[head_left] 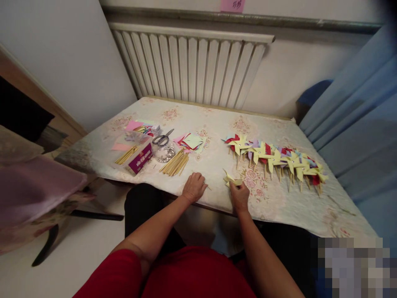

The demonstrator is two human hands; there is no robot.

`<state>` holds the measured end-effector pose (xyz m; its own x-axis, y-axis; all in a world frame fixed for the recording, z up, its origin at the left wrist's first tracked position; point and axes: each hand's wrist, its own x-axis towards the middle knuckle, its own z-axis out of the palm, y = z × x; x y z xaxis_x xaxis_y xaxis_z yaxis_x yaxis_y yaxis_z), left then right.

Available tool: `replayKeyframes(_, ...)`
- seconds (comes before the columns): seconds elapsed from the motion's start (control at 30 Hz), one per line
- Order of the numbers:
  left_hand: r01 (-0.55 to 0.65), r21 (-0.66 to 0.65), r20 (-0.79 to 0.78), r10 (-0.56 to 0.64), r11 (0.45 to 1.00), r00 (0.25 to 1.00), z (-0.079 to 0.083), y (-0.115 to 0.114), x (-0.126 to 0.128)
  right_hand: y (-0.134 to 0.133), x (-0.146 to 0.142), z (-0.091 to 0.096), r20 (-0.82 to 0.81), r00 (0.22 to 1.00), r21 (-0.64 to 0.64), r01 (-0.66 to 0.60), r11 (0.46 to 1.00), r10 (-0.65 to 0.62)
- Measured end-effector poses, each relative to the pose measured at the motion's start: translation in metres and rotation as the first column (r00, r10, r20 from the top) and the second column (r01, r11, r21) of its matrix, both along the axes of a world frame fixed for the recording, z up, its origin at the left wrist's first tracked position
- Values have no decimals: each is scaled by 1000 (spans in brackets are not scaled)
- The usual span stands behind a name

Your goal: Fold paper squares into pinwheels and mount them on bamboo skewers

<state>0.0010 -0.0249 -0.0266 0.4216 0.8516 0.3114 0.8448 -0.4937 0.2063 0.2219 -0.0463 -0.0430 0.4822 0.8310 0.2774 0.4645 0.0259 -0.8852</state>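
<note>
My right hand (240,197) pinches a pale yellow paper pinwheel (228,179) just above the front part of the table. My left hand (194,187) rests on the tablecloth with its fingers closed over a thin wooden stick (209,188); most of the stick is hidden beneath the hand. Just beyond the left hand lies a loose bundle of wooden sticks (175,162). To the right, finished pinwheels (274,158) in yellow, red and lilac stand in a slanting row on stick handles.
A clear container of shiny small pins (165,154) sits beside dark-handled scissors (161,140). Coloured paper squares (191,141) are stacked nearby. A box with a purple label (140,159) holds more sticks. Behind the table (211,120) is a white radiator (198,66); a blue curtain (356,103) hangs right.
</note>
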Motion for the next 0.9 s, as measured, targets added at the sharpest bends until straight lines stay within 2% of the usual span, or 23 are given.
replayKeyframes(0.13,-52,11,97,51,999,994,-2,2,-4,0,-1,0,-10,1000,10,-11,1000,11)
replayKeyframes(0.33,-225,-10,146,224,974,964,-8,10,-15,-1,-3,4,-3,1000,18,-1,1000,1)
replayKeyframes(0.9,-296,1,210,289,955,934,-17,20,-23,-2,-2,2,-10,1000,5,-5,1000,5)
